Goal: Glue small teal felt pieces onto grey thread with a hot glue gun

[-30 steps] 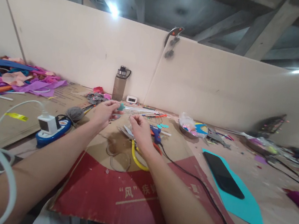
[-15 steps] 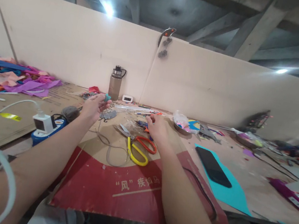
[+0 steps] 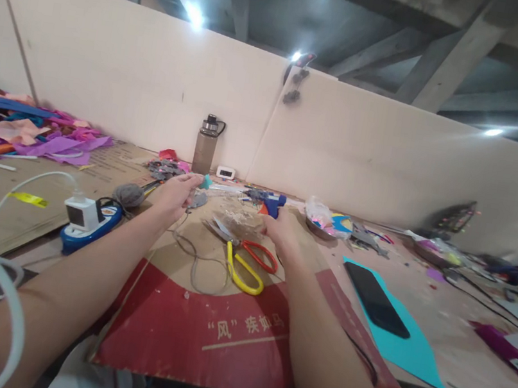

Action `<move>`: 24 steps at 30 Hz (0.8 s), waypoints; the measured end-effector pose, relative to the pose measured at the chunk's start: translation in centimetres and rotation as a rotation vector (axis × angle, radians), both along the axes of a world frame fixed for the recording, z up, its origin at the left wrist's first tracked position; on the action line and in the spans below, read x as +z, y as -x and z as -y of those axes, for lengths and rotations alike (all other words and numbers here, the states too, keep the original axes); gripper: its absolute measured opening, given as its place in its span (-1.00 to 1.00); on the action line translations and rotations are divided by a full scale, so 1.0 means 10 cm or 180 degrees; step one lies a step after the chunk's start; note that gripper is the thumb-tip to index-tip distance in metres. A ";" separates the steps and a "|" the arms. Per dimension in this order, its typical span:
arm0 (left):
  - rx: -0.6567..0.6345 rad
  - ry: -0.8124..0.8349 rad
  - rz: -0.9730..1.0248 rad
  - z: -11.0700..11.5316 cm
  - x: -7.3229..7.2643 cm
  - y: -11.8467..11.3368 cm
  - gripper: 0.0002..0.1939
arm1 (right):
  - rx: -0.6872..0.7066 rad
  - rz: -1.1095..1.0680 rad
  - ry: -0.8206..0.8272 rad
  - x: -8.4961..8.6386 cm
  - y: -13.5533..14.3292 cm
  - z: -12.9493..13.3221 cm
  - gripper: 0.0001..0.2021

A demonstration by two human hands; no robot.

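Observation:
My left hand [image 3: 178, 193] pinches a small teal piece [image 3: 207, 182] at its fingertips; whether it is felt or paper I cannot tell. My right hand [image 3: 279, 229] is wrapped round a blue hot glue gun [image 3: 275, 204] with an orange trigger, its nose pointing left towards the teal piece. Below the hands lie scissors [image 3: 247, 274] with one yellow and one red handle, blades apart, on a red and tan cardboard sheet [image 3: 187, 345]. A grey cord [image 3: 196, 253] loops beside them. A grey cut-out [image 3: 198, 200] rests just under my left fingertips.
A water bottle [image 3: 205, 147] and a small white clock [image 3: 226, 173] stand by the back panel. Left are a blue power strip [image 3: 88, 232], grey yarn [image 3: 128, 194] and coloured scraps [image 3: 62, 144]. Right are a bowl [image 3: 319, 229] of scraps and a black phone [image 3: 377, 299] on turquoise sheet.
My right hand has picked up the glue gun from the table and raised it. My left hand keeps the teal piece, now nearer the gun's nose. The view has shifted slightly.

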State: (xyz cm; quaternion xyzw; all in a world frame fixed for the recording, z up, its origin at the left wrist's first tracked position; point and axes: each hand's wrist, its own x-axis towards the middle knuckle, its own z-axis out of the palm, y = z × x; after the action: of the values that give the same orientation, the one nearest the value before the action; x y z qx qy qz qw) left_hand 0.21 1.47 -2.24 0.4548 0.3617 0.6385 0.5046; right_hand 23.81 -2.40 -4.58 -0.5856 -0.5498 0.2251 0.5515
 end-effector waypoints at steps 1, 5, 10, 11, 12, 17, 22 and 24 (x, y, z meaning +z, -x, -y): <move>0.0077 0.0016 -0.0088 0.00 -0.01 -0.01 -0.81 | 0.0143 -0.0203 0.0047 0.06 0.07 0.04 -0.77; 0.0325 0.0043 -0.0286 0.00 -0.04 -0.02 -0.83 | 0.0856 -0.0588 -0.0184 0.27 0.35 0.24 -0.59; 0.0438 -0.0047 -0.0484 0.04 -0.04 -0.04 -0.81 | 0.1125 -0.0157 -0.0291 0.30 0.48 0.38 -0.70; 0.0444 -0.0063 -0.0510 0.05 -0.04 -0.05 -0.80 | 0.1196 -0.0079 -0.0337 0.28 0.48 0.38 -0.72; 0.0448 -0.0069 -0.0526 0.05 -0.04 -0.05 -0.80 | 0.1254 0.0001 -0.0393 0.26 0.48 0.37 -0.74; 0.0460 -0.0072 -0.0575 0.08 -0.02 -0.07 -0.82 | 0.1091 0.0532 -0.0728 0.19 0.47 0.31 -0.77; 0.0473 -0.0150 -0.0723 0.11 -0.01 -0.08 -0.80 | 0.0995 0.0738 -0.0803 0.19 0.47 0.31 -0.77; 0.0509 -0.0135 -0.0765 0.12 -0.01 -0.09 -0.80 | 0.1033 0.0772 -0.0788 0.18 0.47 0.32 -0.77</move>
State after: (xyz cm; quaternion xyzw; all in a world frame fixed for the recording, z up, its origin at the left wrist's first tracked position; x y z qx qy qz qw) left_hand 1.07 0.28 -2.34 0.5083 0.4410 0.6251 0.3954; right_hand 19.07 -5.61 -2.73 -0.4402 -0.7224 0.1696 0.5056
